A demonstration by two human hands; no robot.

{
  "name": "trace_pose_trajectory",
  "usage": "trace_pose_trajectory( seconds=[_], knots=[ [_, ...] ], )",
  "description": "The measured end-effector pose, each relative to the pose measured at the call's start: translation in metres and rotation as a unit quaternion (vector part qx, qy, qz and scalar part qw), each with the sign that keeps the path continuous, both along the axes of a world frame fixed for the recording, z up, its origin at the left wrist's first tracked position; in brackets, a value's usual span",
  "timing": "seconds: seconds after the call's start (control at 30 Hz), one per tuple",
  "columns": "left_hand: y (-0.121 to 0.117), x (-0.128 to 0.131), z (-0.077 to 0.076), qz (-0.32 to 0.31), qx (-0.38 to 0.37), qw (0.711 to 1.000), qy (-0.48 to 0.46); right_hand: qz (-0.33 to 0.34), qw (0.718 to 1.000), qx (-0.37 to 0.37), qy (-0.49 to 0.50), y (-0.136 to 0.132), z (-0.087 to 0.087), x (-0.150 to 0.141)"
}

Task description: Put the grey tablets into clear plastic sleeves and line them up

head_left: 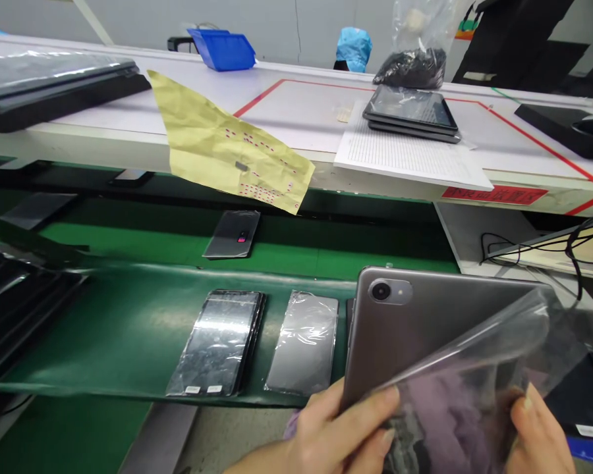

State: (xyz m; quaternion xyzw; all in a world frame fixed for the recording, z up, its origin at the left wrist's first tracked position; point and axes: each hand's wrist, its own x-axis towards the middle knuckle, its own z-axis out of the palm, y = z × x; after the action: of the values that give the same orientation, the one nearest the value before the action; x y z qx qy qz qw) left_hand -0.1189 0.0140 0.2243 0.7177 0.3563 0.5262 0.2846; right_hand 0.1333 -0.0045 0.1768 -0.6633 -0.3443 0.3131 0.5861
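Grey tablet [425,316] in left hand [346,434], clear bag [474,362] in right hand [538,434]

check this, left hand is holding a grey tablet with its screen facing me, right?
Not quite: the head view shows the left hand holding the grey tablet with its back facing you, not its screen, and the camera is showing.

Gray tablet [425,309] in clear plastic bag [479,355]
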Motion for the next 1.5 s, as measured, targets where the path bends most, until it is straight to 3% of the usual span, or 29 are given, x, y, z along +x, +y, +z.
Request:
trace_pose_trajectory(
  seconds=[0.07,0.13,0.2,0.23,0.27,0.33,0.4,0.47,0.53,0.63,0.8,0.93,1.03,1.17,1.27,1.37,1.5],
  knots=[
    [0.016,-0.007,-0.023,0.029,-0.07,0.997,-0.035,-0.033,0.999,-0.022,0.002,0.008,0.004,-0.008],
    [0.038,-0.02,-0.062,0.151,-0.203,0.967,-0.021,-0.047,0.997,-0.061,0.019,0.021,0.008,-0.018],
    [0.058,-0.04,-0.111,0.293,-0.305,0.897,0.127,-0.022,0.994,-0.104,0.039,0.035,0.009,-0.026],
    [0.064,-0.051,-0.137,0.33,-0.351,0.842,0.242,-0.002,0.992,-0.122,0.045,0.041,0.006,-0.028],
    [0.067,-0.062,-0.161,0.341,-0.4,0.784,0.33,0.016,0.99,-0.134,0.046,0.047,0.001,-0.029],
    [0.066,-0.08,-0.198,0.337,-0.447,0.746,0.361,0.052,0.987,-0.148,0.04,0.056,-0.013,-0.029],
    [0.059,-0.093,-0.22,0.321,-0.467,0.743,0.356,0.087,0.983,-0.157,0.021,0.062,-0.03,-0.026],
    [0.054,-0.102,-0.227,0.309,-0.475,0.745,0.353,0.116,0.98,-0.161,-0.003,0.065,-0.045,-0.023],
    [0.054,-0.11,-0.223,0.3,-0.484,0.744,0.349,0.125,0.979,-0.158,-0.022,0.067,-0.055,-0.021],
    [0.057,-0.122,-0.203,0.284,-0.485,0.753,0.342,0.123,0.98,-0.153,-0.04,0.069,-0.061,-0.016],
    [0.05,-0.115,-0.14,0.238,-0.423,0.817,0.312,0.116,0.98,-0.144,-0.072,0.07,-0.061,-0.009],
    [0.04,-0.082,-0.088,0.206,-0.341,0.913,0.085,0.114,0.984,-0.124,-0.062,0.071,-0.053,-0.014],
    [0.037,-0.05,-0.057,0.184,-0.247,0.95,-0.045,0.116,0.987,-0.101,-0.046,0.067,-0.039,-0.023],
    [0.032,-0.017,-0.024,0.117,-0.15,0.982,0.006,0.119,0.99,-0.046,0.06,0.051,-0.009,-0.029],
    [0.025,-0.006,-0.002,0.084,-0.046,0.995,0.033,0.111,0.986,-0.018,0.121,0.035,0.009,-0.024],
    [0.02,-0.004,0.016,0.049,0.024,0.998,0.042,0.068,0.989,0.022,0.129,0.023,0.017,-0.016],
    [0.018,-0.007,0.031,0.01,0.057,0.997,0.051,0.027,0.987,0.081,0.137,0.018,0.019,-0.013]
  ],
)
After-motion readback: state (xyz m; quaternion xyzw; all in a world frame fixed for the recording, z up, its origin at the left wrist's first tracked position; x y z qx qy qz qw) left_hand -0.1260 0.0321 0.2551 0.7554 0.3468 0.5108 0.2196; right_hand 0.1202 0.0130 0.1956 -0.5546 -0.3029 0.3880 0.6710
